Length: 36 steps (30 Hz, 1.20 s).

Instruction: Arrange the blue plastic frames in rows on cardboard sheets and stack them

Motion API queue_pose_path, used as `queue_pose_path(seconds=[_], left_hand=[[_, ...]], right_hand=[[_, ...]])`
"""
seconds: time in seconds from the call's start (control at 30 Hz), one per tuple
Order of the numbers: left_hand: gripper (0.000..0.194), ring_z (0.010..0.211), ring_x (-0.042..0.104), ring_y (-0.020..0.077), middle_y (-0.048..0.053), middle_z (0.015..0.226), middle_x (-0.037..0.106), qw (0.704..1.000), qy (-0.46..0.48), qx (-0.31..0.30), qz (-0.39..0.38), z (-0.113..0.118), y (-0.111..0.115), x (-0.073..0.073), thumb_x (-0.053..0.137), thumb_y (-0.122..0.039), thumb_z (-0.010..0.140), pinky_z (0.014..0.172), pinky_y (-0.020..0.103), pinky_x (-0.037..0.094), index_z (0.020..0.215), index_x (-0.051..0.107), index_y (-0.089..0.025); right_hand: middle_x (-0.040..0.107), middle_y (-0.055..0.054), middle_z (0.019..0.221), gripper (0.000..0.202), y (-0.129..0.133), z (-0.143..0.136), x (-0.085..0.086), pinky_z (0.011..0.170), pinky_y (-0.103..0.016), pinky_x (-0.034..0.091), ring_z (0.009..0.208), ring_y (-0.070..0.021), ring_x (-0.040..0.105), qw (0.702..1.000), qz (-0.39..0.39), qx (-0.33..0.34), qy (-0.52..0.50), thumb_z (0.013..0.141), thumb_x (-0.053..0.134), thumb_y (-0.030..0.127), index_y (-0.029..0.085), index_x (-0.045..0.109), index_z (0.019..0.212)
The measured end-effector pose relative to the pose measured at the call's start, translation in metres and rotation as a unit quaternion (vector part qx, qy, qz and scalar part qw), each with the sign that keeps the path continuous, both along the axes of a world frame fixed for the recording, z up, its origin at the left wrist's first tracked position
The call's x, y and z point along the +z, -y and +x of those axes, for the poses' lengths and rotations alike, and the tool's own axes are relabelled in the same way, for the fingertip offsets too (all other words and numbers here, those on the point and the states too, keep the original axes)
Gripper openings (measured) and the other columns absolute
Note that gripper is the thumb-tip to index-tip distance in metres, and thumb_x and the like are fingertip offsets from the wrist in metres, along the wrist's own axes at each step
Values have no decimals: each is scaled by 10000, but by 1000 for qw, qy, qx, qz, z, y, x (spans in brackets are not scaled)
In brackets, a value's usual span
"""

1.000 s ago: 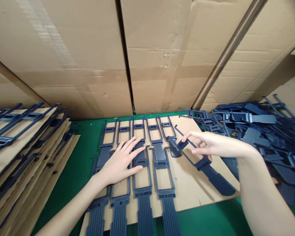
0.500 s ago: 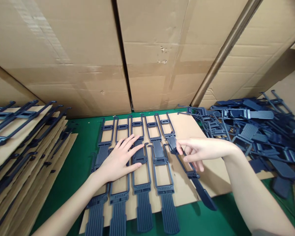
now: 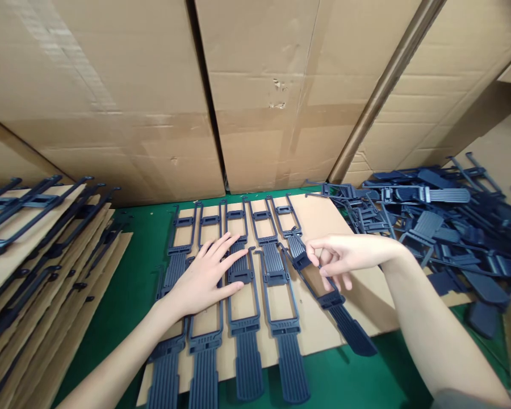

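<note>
Several dark blue plastic frames with ribbed paddles (image 3: 249, 363) lie in two overlapping rows on a cardboard sheet (image 3: 323, 335). My left hand (image 3: 210, 275) rests palm down over the left and middle frames, fingers spread. At the right end of the near row, my right hand (image 3: 332, 261) has its fingers curled at the side rail of a tilted frame (image 3: 330, 299). That frame slants down to the right, its paddle beyond the sheet's front edge. Part of its rail is hidden behind the fingers.
Cardboard sheets (image 3: 55, 335) with more frames are stacked at left. A loose heap of dark parts (image 3: 426, 227) lies at right. Large cardboard boxes (image 3: 272, 130) stand behind the green table surface (image 3: 123, 295).
The slanted frame at my right hand has turned flatter, showing more of its ribbed face. My left hand stays on the frames. The view has shifted slightly.
</note>
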<state>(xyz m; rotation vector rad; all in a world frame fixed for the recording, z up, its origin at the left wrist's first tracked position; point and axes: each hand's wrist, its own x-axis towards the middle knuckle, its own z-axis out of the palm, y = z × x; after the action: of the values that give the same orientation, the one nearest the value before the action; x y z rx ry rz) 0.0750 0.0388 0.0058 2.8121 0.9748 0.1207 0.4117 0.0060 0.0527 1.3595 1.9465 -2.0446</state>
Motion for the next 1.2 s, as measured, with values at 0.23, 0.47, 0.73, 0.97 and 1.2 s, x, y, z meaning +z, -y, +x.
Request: queue_pose_path(seconds=[0.23,0.47,0.73,0.97,1.2], left_hand=[[579,1435,137,310,53,1569,166,1000,-1,-4,2,1,0,0,448,-524,915,1131,548,188,1434,360,-283],[575,1432,148,313,49,1569,168,1000,7,-3,-1,-1,0,-1,451,-522,915,1132,552,179,1435,357,-294],[582,1436,137,304,52,1571,160,1000,-6,-2,4,1,0,0,443,-529,916,1135,546,180,1437,354,-283],[563,1422,178,330,63,1559,201,1000,17,0,-6,2,1,2,469,-511,908,1126,563,189,1418,391,-287],[574,1432,147,318,48,1570,163,1000,7,-1,-4,1,0,-1,463,-512,912,1136,555,171,1434,358,-297]], right_hand=[[697,-26,760,204,2,6,-2,485,-237,541,530,-143,655,994,38,-31,102,795,517,211,207,364,930],[651,22,618,341,6,-2,0,430,-235,507,463,-164,636,986,30,-60,153,719,453,102,214,303,1004],[608,39,519,352,10,-8,-1,358,-204,425,395,-160,586,974,36,-57,218,695,459,82,213,322,992],[644,6,640,225,7,-7,-4,449,-231,462,473,-142,602,969,137,-50,200,773,532,218,201,440,978],[599,-4,649,240,-1,-18,-12,551,-257,385,604,-172,579,912,318,-15,257,778,616,375,199,589,939]])
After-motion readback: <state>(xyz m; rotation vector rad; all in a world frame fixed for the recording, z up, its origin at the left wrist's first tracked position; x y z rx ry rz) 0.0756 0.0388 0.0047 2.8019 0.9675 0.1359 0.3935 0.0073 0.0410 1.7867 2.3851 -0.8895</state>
